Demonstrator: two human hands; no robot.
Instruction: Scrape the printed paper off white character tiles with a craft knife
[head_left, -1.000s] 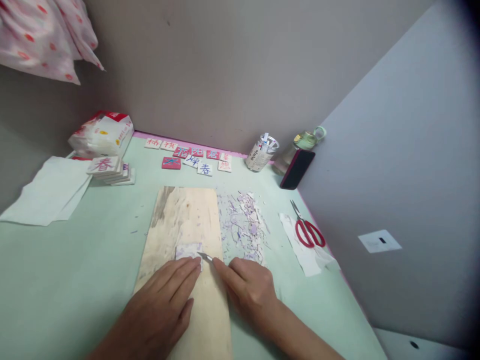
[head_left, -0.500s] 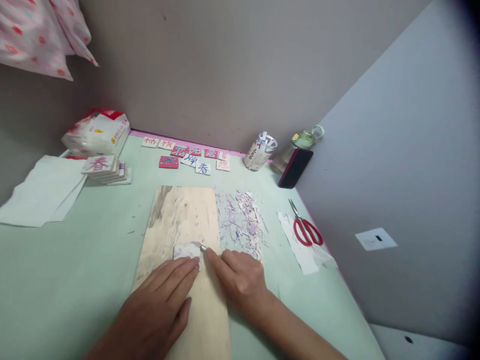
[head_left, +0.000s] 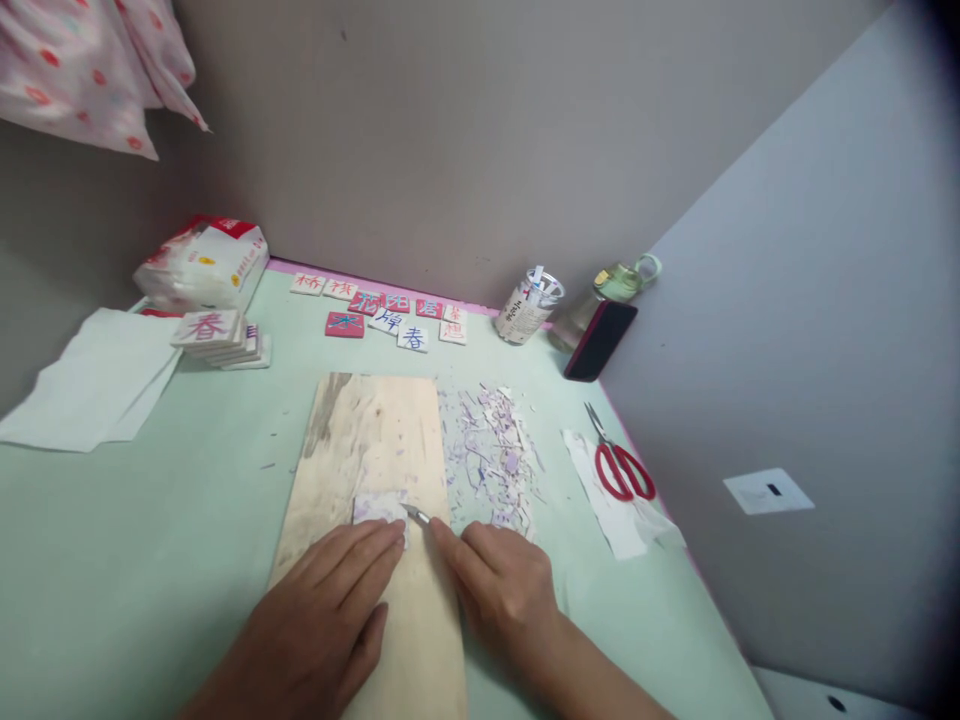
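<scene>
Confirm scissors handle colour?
Red, on the scissors lying on white paper, right of the board; head view.

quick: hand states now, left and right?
Left hand: open, flat, fingers pinning the small purple-and-white tile on the pale wooden board.
Right hand: closed on a thin metal blade.

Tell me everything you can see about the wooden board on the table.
The wooden board is a long, pale, rectangular plank of what looks like bare wood, with a darker grey streak near its far left corner and faint purple specks. It lies flat on the green table, its long side running away from the person. A small whitish piece rests on it, pinned by the left hand. The right hand rests at its right edge, holding a small blade to the piece.
</scene>
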